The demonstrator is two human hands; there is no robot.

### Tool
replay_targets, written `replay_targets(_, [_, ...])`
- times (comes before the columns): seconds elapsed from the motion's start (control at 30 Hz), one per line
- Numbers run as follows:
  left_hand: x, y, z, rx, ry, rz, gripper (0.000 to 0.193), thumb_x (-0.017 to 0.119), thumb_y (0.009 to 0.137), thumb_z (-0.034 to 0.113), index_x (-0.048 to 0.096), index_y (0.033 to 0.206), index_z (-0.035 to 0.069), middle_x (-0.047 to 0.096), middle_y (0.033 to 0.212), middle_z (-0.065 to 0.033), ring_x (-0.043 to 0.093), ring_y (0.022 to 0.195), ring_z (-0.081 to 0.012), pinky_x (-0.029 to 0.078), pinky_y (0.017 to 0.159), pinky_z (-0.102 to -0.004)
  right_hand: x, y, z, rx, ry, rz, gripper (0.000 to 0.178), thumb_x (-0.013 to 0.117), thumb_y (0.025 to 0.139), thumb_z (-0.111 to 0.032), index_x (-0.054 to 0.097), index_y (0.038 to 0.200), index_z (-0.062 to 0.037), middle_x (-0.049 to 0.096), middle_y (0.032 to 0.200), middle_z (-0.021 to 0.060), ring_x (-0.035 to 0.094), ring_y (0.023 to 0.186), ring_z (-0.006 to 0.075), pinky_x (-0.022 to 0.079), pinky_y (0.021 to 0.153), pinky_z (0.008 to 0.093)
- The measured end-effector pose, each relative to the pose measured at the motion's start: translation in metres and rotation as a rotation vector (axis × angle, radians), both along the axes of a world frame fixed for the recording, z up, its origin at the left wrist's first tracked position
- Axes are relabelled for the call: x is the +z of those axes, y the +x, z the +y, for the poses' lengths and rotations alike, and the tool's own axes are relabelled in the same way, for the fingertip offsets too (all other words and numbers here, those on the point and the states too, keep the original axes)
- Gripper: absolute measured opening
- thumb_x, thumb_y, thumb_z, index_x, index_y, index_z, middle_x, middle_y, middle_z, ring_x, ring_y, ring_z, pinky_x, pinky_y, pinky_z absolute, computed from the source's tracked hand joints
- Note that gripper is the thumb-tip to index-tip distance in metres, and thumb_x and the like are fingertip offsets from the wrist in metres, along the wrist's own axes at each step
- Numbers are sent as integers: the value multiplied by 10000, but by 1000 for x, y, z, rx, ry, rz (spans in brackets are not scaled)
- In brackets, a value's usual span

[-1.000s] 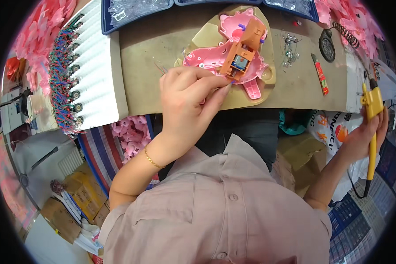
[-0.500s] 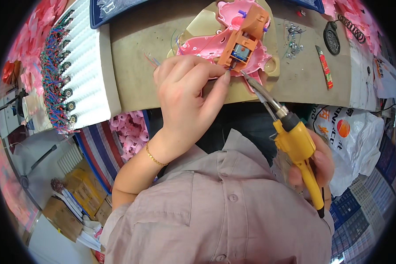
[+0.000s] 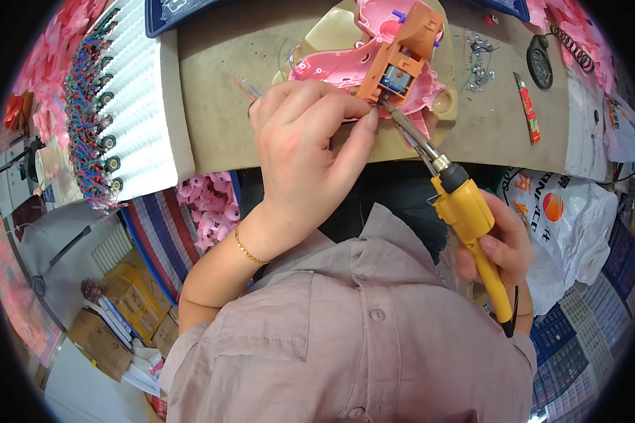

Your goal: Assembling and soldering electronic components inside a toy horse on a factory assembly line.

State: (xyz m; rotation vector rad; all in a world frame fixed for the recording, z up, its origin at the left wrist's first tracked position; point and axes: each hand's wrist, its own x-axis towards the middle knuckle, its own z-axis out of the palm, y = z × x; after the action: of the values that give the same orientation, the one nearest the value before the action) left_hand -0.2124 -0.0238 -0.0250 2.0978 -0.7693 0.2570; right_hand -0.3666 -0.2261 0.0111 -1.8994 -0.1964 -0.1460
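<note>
My right hand is wrapped round the yellow handle of a soldering gun, whose metal tip points up and left. That tip meets the lower end of an orange plastic housing, which has a small motor set in it. Thumb and forefinger of my left hand pinch a thin wire right beside the tip; the fingers mostly hide it. Under the housing lies a pink plastic toy shell on a cream-coloured holder. Loose coloured wire ends stick out past my left knuckles.
White corrugated rack at left carries bundled wires and round black parts. Small clear parts, a red-and-green cutter knife and a black oval piece with a coiled cord lie at right. Blue trays border the far side.
The housing and pink shell have shifted slightly right and down. My left hand has moved a little right with them, and the soldering gun has moved up and left, its tip closer to my fingertips.
</note>
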Motion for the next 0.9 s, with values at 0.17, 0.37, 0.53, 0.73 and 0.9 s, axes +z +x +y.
replay_targets(0.17, [0, 1, -1, 0, 2, -3, 62, 707, 733, 129, 650, 742, 106, 581, 733, -7, 525, 768, -218, 355, 742, -343, 11, -5, -9, 8, 48, 375, 536, 541, 804, -218, 494, 1274, 37, 658, 1015, 141, 644, 831, 233, 476, 751, 298])
replay_targets(0.37, [0, 0, 0, 5, 12, 3, 64, 706, 731, 131, 647, 735, 107, 583, 734, -7, 523, 768, -219, 355, 738, -345, 16, -1, -12, 5, 219, 571, 553, 490, 832, -325, 510, 1260, 26, 660, 986, 150, 637, 815, 278, 476, 739, 325])
replay_targets(0.53, [1, 1, -2, 2, 1, -2, 64, 704, 731, 130, 644, 731, 107, 579, 731, -7, 519, 760, -221, 353, 733, -347, -9, -8, -3, -53, -149, -2, 557, 498, 842, -348, 519, 1252, 28, 663, 963, 152, 630, 783, 284, 471, 712, 346])
replay_targets(0.73, [1, 1, -1, 15, 12, 9, 68, 704, 730, 128, 640, 723, 107, 569, 718, -11, 519, 758, -227, 351, 729, -350, 8, -7, -10, -26, 35, 296, 584, 507, 830, -364, 516, 1252, 41, 659, 964, 150, 623, 780, 259, 467, 708, 328])
replay_targets(0.9, [2, 0, -2, 20, 9, 20, 68, 703, 730, 128, 639, 721, 108, 566, 717, -13, 519, 762, -228, 351, 728, -352, 25, 0, -8, -93, 431, 670, 620, 519, 813, -372, 506, 1249, 69, 653, 976, 140, 616, 786, 196, 459, 710, 285])
